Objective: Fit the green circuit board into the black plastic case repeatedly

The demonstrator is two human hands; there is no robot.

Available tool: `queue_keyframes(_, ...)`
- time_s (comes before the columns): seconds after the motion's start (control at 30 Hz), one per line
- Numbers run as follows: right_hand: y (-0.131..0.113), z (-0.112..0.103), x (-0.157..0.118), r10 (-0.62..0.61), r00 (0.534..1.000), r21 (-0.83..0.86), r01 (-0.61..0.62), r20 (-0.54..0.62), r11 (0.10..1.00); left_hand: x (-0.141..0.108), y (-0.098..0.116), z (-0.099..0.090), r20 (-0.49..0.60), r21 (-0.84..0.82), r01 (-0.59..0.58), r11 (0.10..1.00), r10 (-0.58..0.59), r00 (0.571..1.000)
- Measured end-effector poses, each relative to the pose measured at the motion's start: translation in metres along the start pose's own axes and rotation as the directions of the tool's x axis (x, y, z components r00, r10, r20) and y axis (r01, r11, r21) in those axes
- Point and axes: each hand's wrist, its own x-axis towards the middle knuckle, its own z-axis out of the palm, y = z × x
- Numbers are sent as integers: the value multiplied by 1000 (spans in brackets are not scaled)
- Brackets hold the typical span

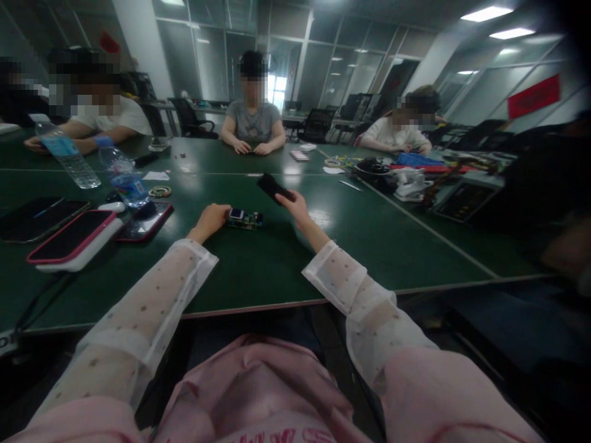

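On the green table (258, 271), a small circuit board device (244, 219) with a little screen has its left end between the fingers of my left hand (213, 221). Held up to the right of that device is a flat black object (273, 188), its lower right end gripped by my right hand (296, 208). The two held objects are apart. What the black object is cannot be made out.
Plastic bottles (69, 154) and phones (74, 235) lie or stand at the left. A pen (351, 185), cables (373, 167) and a dark boxy unit (464, 200) are at the right. Several people sit around the table.
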Motion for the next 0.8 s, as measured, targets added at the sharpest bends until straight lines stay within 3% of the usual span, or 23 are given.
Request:
queue_keyframes(0.07, 13, -7, 6, -42, 994, -148, 27, -97, 989, 1, -1, 1, -9, -1, -1, 1000, 1, 1000)
queue_keyframes(0.13, 24, -11, 10, -136, 987, -311, 104, -83, 945, 1, -2, 2, -16, 6, 7, 1000, -7, 1000)
queue_keyframes(0.23, 33, -13, 13, -182, 980, -424, 133, -75, 896, 2, -3, 4, -20, 14, 21, 1000, -21, 1000)
queue_keyframes(0.43, 33, -11, 11, -199, 980, -502, 164, -16, 849, 3, -4, 3, -15, -44, -13, 999, 12, 1000)
queue_keyframes(0.63, 34, -9, 8, -87, 987, -556, 147, 134, 818, 4, -8, 5, -42, -43, -28, 999, 26, 999)
queue_keyframes(0.8, 34, -10, 9, -78, 987, -499, 139, 141, 856, 4, -8, 4, -54, -45, 0, 999, -2, 999)
